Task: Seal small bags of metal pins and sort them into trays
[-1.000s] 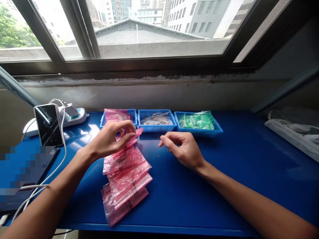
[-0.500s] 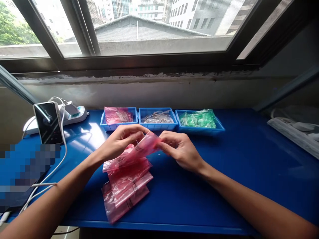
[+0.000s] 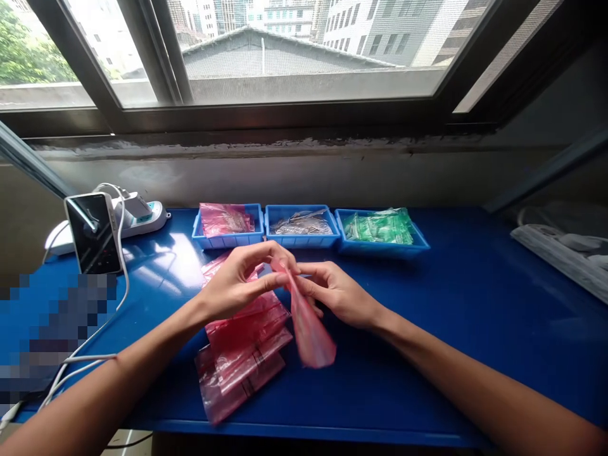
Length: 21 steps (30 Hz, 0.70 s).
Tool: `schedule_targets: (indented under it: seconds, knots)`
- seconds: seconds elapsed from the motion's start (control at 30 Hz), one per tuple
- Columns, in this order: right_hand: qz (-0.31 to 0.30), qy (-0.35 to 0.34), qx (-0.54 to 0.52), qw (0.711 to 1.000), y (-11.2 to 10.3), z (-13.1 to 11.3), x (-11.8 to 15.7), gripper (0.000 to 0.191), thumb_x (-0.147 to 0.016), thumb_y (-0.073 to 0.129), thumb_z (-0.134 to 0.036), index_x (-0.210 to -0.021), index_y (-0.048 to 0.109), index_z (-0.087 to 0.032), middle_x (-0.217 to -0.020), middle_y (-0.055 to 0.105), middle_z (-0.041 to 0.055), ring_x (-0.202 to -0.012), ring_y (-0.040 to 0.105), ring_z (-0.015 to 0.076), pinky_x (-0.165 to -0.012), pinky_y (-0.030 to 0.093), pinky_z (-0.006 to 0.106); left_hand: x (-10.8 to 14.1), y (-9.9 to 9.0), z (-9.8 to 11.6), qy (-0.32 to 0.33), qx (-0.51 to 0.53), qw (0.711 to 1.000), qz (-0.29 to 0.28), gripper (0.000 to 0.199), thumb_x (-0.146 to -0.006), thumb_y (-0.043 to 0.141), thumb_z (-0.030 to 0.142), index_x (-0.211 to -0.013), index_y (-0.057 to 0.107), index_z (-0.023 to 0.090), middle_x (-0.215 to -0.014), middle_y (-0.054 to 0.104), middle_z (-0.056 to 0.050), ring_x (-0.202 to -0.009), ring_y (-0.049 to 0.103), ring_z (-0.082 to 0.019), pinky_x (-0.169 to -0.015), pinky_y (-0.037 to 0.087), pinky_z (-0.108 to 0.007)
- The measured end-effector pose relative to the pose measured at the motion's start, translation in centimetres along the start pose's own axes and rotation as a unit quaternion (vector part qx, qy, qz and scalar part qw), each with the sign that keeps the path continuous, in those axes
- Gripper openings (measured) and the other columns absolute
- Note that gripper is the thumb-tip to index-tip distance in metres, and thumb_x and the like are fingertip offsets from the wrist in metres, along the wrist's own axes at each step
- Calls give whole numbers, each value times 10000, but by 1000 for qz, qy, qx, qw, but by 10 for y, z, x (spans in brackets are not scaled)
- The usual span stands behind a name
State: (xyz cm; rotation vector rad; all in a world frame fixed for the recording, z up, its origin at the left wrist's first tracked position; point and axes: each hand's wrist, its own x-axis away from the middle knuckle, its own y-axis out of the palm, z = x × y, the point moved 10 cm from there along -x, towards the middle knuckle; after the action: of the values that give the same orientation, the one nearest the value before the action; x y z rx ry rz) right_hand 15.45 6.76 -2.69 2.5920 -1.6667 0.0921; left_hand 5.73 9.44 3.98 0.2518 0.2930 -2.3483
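A small pink plastic bag [image 3: 312, 335] hangs from between my two hands, its lower end blurred and tilted toward the right. My left hand [image 3: 249, 275] pinches the bag's upper edge between thumb and fingers. From the other side my right hand [image 3: 339, 294] has thumb and fingers closed on the same edge. Under and in front of my left hand lies an overlapping stack of pink plastic bags [image 3: 247, 361], with dark print on some; my left hand hides part of it.
Along the back of the blue table [image 3: 380, 392] stand three blue trays: one with pink bags [image 3: 225, 220], one with metal pieces [image 3: 304, 223], one with green bags [image 3: 380, 227]. At left are a phone [image 3: 94, 234], a power strip [image 3: 156, 215] and white cables.
The pink bag has come off the top of the stack and turned from slanting sideways to hanging downward. Both hands have drawn together at its upper edge.
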Motion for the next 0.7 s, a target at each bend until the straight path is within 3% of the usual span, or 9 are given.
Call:
schedule_targets:
  seconds: [0.13, 0.23, 0.33, 0.5, 0.7]
  knots:
    - [101, -85, -17, 991, -28, -18, 4, 493, -924, 646, -648, -919, 729, -162, -824, 636, 43, -633, 551, 145, -544, 480, 264, 2, -24, -17, -66, 34, 990, 118, 294, -890, 803, 381, -824, 626, 156, -751, 652, -3, -683, 608, -124, -634, 484, -215]
    - [106, -105, -48, 988, -35, -17, 5, 613, -939, 549, -731, -825, 722, -154, -758, 619, 57, -624, 563, 163, -474, 451, 256, 5, -37, -24, -87, 39, 980, 177, 341, -832, 851, 404, -808, 618, 156, -703, 644, 11, -626, 583, -113, -582, 464, -203]
    - [126, -93, -12, 988, -40, -15, 6, 569, -912, 626, -701, -819, 729, -149, -673, 606, 40, -572, 551, 149, -446, 404, 237, 8, -46, -28, -98, 34, 971, 217, 365, -809, 861, 432, -803, 626, 153, -691, 645, 13, -614, 578, -112, -587, 474, -209]
    - [207, -76, 69, 973, -51, -21, 9, 419, -882, 741, -548, -754, 720, -150, -532, 547, -13, -459, 461, 106, -429, 364, 235, 8, -43, -36, -132, 26, 972, 193, 380, -817, 833, 487, -834, 663, 147, -745, 680, -13, -641, 598, -131, -600, 478, -227]
    - [256, -100, 66, 959, -63, -28, 13, 370, -872, 755, -497, -732, 726, -156, -512, 527, -26, -446, 444, 102, -425, 344, 242, 7, -36, -38, -165, -41, 974, 153, 385, -873, 765, 484, -732, 676, 137, -701, 659, -12, -618, 561, -124, -579, 415, -218]
